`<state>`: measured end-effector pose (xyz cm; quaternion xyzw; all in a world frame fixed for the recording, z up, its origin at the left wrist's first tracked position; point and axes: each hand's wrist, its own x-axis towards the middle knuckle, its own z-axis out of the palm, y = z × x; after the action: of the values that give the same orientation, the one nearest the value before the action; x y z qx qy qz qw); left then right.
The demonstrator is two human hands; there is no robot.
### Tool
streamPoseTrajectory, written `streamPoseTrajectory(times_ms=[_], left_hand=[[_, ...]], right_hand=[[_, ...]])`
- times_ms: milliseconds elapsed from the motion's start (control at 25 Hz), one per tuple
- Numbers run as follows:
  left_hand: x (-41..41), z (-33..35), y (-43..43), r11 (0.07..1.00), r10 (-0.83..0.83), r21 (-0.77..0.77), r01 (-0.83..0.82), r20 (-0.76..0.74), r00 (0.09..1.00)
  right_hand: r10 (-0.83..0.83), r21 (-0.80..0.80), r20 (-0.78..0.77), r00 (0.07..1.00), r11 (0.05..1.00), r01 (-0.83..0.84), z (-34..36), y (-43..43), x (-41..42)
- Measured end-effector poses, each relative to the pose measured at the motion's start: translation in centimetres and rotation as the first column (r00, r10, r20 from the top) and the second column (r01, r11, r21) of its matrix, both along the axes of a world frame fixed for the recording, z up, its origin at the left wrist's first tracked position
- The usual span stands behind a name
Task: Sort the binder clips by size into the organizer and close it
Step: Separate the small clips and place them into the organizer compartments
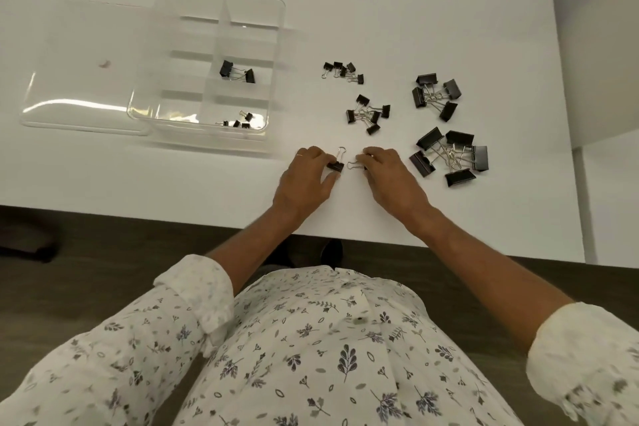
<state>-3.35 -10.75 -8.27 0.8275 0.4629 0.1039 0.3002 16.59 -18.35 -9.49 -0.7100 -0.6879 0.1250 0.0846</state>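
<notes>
1. Table (138, 176): the organizer (188, 71) stands open toward the far left corner, with its lid (86, 79) lying flat beside it on the left-edge side
2. Done so far: clips show in only two compartments of the right column. There are two mid-size clips (237, 72) in a middle one and a few tiny clips (238, 122) in the nearest one
3. Left to sort: four loose piles on the right half of the table. These are a tiny pile (344, 72), a small pile (368, 112), a large pile (436, 95) and, nearest the right edge, the largest pile (449, 156)
4. Hands, close to the near edge: the left hand (307, 180) pinches the left clip (335, 166) between thumb and fingers. The right hand (390, 180) has its fingers curled over the right clip (355, 165), and the two clips lie just beside each other
5. Judgement: the task is at an early stage. Most clips are unsorted, two are in hand, and the lid is not yet shut
6. Hard to make out: the right clip's body is hidden under the fingers and only its wire handle shows, so its size is uncertain. The clear dividers blur together, so the compartment count is unsure. A small reddish mark on the lid cannot be identified
</notes>
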Motion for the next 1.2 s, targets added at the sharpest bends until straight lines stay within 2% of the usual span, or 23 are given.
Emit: streamPoseTrajectory(times_ms=[160,320,440,520,560,600,640,680,720,800,840,880,960,1040,1120,1200], left_hand=[[0.7,0.4,0.0,1.000,-0.015,0.005,0.015,-0.004,1.000],[0.9,0.6,0.9,0.997,-0.065,0.048,0.067,-0.053,0.996],[0.7,0.4,0.9,0.999,-0.002,0.052,-0.001,0.046,0.999],[0.7,0.7,1.2,0.986,0.151,-0.099,-0.133,0.199,0.968],[0.7,1.1,1.6,0.945,0.280,-0.248,-0.211,0.287,0.916],[0.7,1.5,2.0,0.852,0.442,-0.455,-0.261,0.356,0.824],[0.5,1.8,2.5,0.717,0.595,-0.650,-0.253,0.380,0.709],[0.1,2.1,2.9,0.589,0.705,-0.782,-0.205,0.373,0.603],[-0.3,2.4,3.3,0.499,0.769,-0.854,-0.147,0.358,0.530],[-1.1,3.3,4.2,0.399,0.830,-0.916,-0.042,0.342,0.440],[-1.6,3.8,4.9,0.381,0.844,-0.925,-0.001,0.347,0.409],[-2.2,4.5,5.9,0.380,0.848,-0.924,0.033,0.363,0.386],[-3.3,5.7,8.3,0.403,0.848,-0.913,0.067,0.400,0.348],[-4.6,6.4,11.0,0.451,0.839,-0.892,0.031,0.435,0.328],[-6.1,6.5,13.9,0.469,0.837,-0.883,-0.016,0.439,0.327],[-7.5,6.7,16.5,0.470,0.835,-0.882,-0.040,0.429,0.345]], right_hand=[[-0.053,0.025,-0.047,0.997,0.998,0.054,0.6,0.1,-0.1],[-0.165,0.034,-0.166,0.972,0.984,0.173,1.3,0.0,0.0],[-0.229,0.088,-0.288,0.930,0.960,0.264,2.4,0.2,-0.6],[-0.228,0.139,-0.352,0.908,0.946,0.292,3.3,0.8,-1.5],[-0.238,0.137,-0.386,0.891,0.941,0.310,3.8,1.3,-1.9],[-0.263,0.110,-0.434,0.862,0.934,0.340,4.2,1.9,-2.4],[-0.304,0.060,-0.507,0.806,0.921,0.385,4.5,2.6,-2.8],[-0.362,-0.014,-0.612,0.704,0.894,0.447,4.8,3.5,-3.2],[-0.432,-0.119,-0.723,0.539,0.847,0.518,5.0,4.5,-3.5],[-0.514,-0.364,-0.852,0.100,0.719,0.592,5.4,6.5,-3.7],[-0.515,-0.445,-0.855,-0.059,0.672,0.592,5.7,7.5,-3.7],[-0.510,-0.490,-0.848,-0.146,0.646,0.586,5.9,8.5,-3.9],[-0.490,-0.530,-0.841,-0.231,0.655,0.539,6.7,10.3,-5.0],[-0.476,-0.552,-0.833,-0.281,0.692,0.465,7.5,12.2,-6.8],[-0.458,-0.536,-0.844,-0.279,0.740,0.407,8.1,14.3,-8.8],[-0.450,-0.506,-0.863,-0.232,0.772,0.385,8.5,16.3,-10.5]])
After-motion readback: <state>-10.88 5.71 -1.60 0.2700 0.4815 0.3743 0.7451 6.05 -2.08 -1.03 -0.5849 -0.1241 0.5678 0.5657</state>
